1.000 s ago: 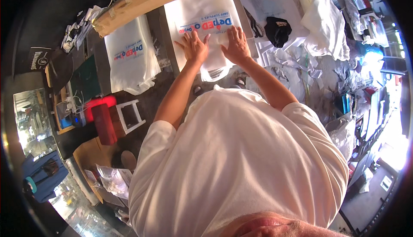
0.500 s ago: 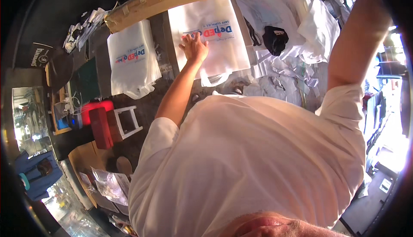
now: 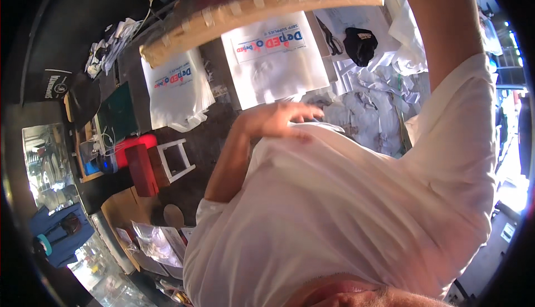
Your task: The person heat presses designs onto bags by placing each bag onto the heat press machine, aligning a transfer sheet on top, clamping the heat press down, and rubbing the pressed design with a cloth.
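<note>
My left hand (image 3: 276, 120) is at the front of my shirt (image 3: 345, 195), below the near edge of a white bag, its fingers stretched out and apart with nothing in them. Motion smears it slightly. That bag (image 3: 278, 78) lies flat with red and blue print, its lower end partly behind my hand. My right arm (image 3: 446, 23) reaches up past the top edge, so the right hand is out of sight. Across the far end of the bag runs a long bar (image 3: 267, 3) wrapped in brown material with strips of tape, a dark red surface behind it.
Left of the bag lies a stack of similar printed white bags (image 3: 181, 95). To the right are a black cloth item (image 3: 360, 46) and crumpled white sheets (image 3: 368, 103). A white stool frame (image 3: 177, 161) and a red box (image 3: 141, 170) stand at the left.
My left hand has left the bag's print and come back to my shirt front. The bar now covers more of the bags' far ends, and the whole view has shifted a little.
</note>
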Available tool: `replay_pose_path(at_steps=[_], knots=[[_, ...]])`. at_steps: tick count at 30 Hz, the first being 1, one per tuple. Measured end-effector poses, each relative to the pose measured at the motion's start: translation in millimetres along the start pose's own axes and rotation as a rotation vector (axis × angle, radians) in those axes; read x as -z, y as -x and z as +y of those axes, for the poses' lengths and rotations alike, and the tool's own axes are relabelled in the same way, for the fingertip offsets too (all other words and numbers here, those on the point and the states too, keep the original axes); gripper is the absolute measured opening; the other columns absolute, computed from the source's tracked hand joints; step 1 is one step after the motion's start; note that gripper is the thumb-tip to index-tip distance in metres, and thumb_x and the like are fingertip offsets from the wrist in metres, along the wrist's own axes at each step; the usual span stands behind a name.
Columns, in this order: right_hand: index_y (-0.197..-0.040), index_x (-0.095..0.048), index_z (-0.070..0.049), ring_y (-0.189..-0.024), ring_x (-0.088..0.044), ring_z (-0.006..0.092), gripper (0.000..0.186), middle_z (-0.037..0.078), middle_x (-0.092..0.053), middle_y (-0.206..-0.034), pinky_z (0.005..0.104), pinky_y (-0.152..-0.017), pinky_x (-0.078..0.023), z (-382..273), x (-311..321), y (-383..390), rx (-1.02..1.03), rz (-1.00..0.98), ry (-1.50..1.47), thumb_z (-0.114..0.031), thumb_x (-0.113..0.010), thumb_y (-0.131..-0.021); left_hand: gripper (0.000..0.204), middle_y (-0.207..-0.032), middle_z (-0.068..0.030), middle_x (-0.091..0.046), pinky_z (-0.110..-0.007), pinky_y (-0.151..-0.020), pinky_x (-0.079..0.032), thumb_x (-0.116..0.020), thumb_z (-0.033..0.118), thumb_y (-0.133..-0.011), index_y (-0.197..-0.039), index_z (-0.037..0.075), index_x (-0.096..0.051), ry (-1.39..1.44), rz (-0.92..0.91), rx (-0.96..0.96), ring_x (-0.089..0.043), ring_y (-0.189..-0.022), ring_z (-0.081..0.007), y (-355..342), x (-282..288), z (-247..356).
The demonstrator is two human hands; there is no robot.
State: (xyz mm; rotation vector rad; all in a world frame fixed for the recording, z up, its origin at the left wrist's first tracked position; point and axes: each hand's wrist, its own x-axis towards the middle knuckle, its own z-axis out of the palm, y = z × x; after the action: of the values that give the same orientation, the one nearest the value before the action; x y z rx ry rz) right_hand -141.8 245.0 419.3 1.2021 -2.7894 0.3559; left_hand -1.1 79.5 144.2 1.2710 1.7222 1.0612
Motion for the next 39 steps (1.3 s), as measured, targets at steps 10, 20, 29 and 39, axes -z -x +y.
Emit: replay_pose_path(at_steps=[10, 20, 29, 39], knots=[[-0.087, -0.068, -0.004, -0.067, -0.066, 0.029, 0.042, 0.014, -0.067, -0.075, 0.0381, -0.062, -0.053, -24, 0, 36, 0.205, 0.163, 0.092, -0.045, -0.064, -0.09, 0.052, -0.123, -0.0148, -0.064, -0.041, -0.097, -0.05, -0.073, 0.031, -0.087, -0.128, 0.0, -0.062, 0.088, -0.292, -0.443, -0.064, -0.107, -0.0305, 38, 76, 136], [-0.074, -0.07, -0.006, -0.058, -0.065, 0.0301, 0.045, 0.014, -0.065, -0.065, 0.0403, -0.055, -0.052, -26, -101, 91, 0.142, 0.354, -0.146, -0.047, -0.063, -0.089, 0.049, -0.114, -0.0108, -0.062, -0.036, -0.088, -0.047, -0.055, 0.054, -0.094, -0.104, 0.007, -0.064, -0.145, 0.93, -0.564, -0.059, -0.102, -0.0243, 36, 99, 107], [-0.104, -0.069, -0.009, -0.097, -0.063, 0.0348, 0.047, 0.013, -0.065, -0.104, 0.045, -0.076, -0.057, 8, -312, 147, -0.153, 0.261, -0.442, -0.029, -0.075, -0.063, 0.076, -0.135, -0.0198, -0.058, -0.046, -0.105, -0.043, -0.054, 0.062, -0.089, -0.131, -0.002, -0.058, -0.486, 0.777, 0.012, -0.055, -0.124, -0.0369, -36, 57, -38], [-0.122, -0.062, -0.002, -0.112, -0.058, 0.0435, 0.054, 0.025, -0.058, -0.123, 0.0484, -0.091, -0.053, 33, -406, 160, -0.247, -0.01, -0.433, -0.029, -0.069, -0.075, 0.078, -0.147, -0.0216, -0.046, -0.052, -0.112, -0.035, -0.061, 0.051, -0.087, -0.146, 0.003, -0.042, -0.473, 0.752, 0.08, -0.048, -0.133, -0.0351, -39, 34, -124]])
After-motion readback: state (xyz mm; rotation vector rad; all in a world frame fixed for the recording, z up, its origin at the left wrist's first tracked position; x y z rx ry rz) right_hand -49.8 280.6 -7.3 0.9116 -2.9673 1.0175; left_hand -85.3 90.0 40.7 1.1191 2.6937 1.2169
